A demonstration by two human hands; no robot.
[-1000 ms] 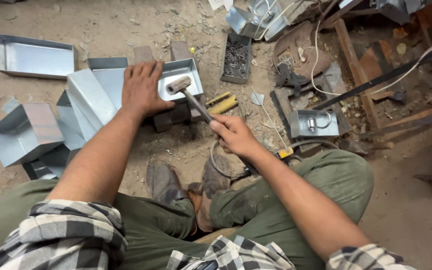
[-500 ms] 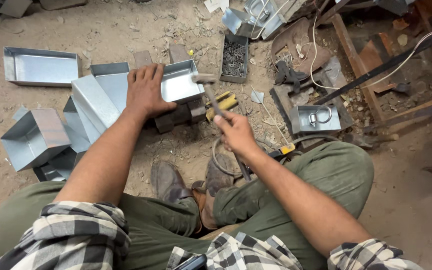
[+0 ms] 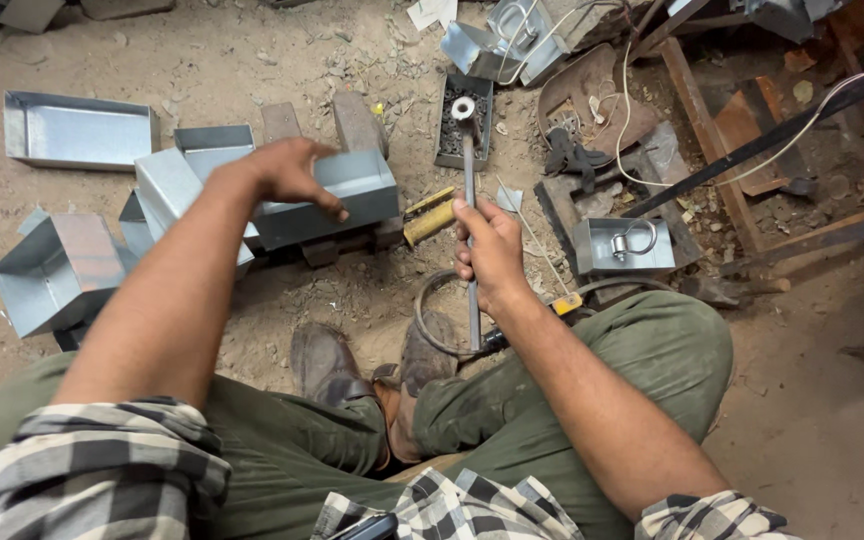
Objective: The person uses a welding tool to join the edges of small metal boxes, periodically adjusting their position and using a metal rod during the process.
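Observation:
I sit on the dirt floor with legs folded. My left hand [image 3: 287, 172] grips a small grey sheet-metal box [image 3: 327, 208], turned on its side over blocks on the ground. My right hand [image 3: 487, 250] is shut on the thin metal handle of a hammer [image 3: 468, 160], held raised and pointing away from me, its round head up near a dark tray. The hammer is off the box, to its right.
Several folded sheet-metal boxes [image 3: 52, 270] lie at the left, an open metal tray [image 3: 77, 130] behind them. A dark tray of small parts [image 3: 462, 125], a yellow-handled tool [image 3: 430, 222], a box holding a shackle [image 3: 624, 245], cables and wooden bars crowd the right.
My right hand has lifted the hammer off the box and swung it up and to the right. My left hand has tipped the box from open-side-up onto its side.

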